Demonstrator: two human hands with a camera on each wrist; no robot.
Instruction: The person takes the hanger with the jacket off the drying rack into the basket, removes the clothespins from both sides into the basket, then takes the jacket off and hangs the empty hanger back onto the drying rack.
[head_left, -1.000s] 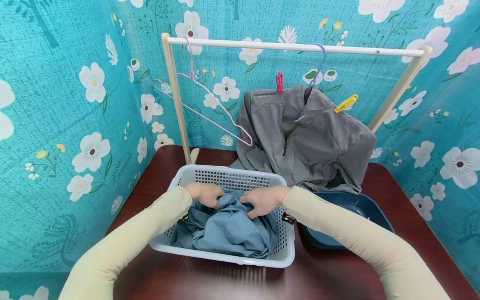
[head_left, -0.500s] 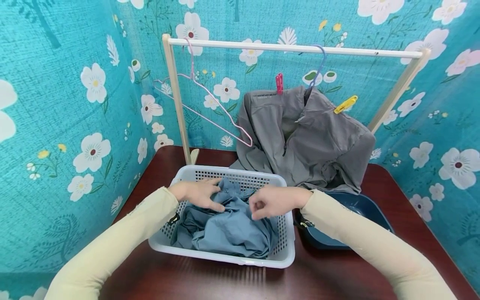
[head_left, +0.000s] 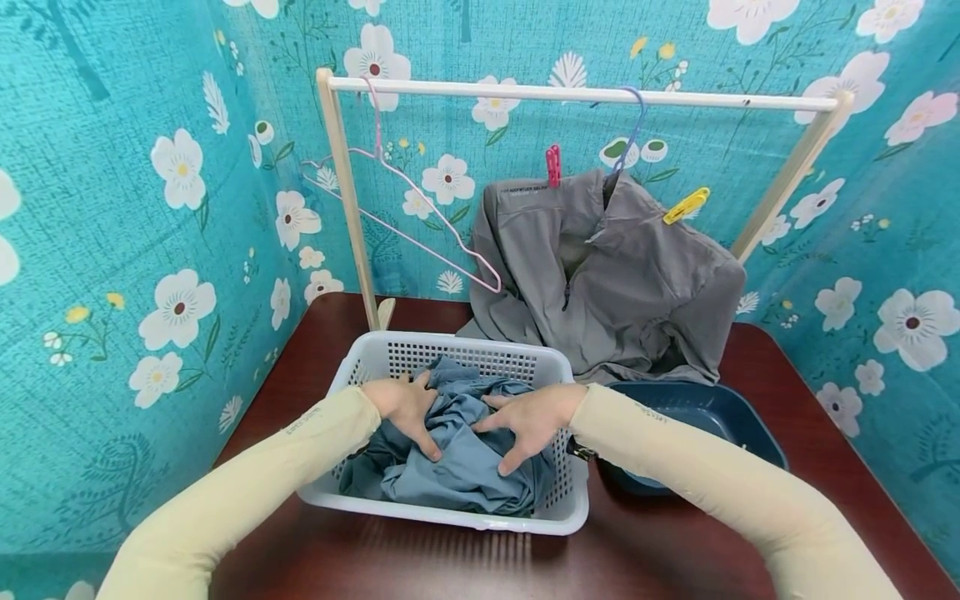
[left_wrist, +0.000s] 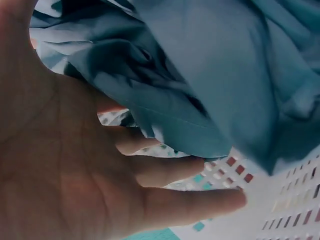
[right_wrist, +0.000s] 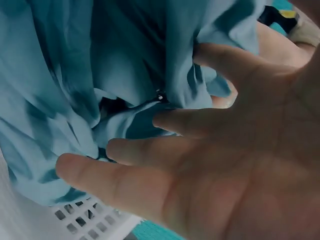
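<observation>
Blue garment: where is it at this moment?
In the head view, the blue garment lies bunched inside the pale plastic basket, left of the dark blue basin, with the left hand and right hand over it.

Blue cloth [head_left: 450, 482] matt, creased; basket [head_left: 487, 522] smooth plastic; tabletop [head_left: 450, 571] glossy, wood-look.

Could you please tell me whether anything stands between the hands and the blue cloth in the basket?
Nothing visible does: the left hand and right hand are at the cloth in the open basket.
</observation>
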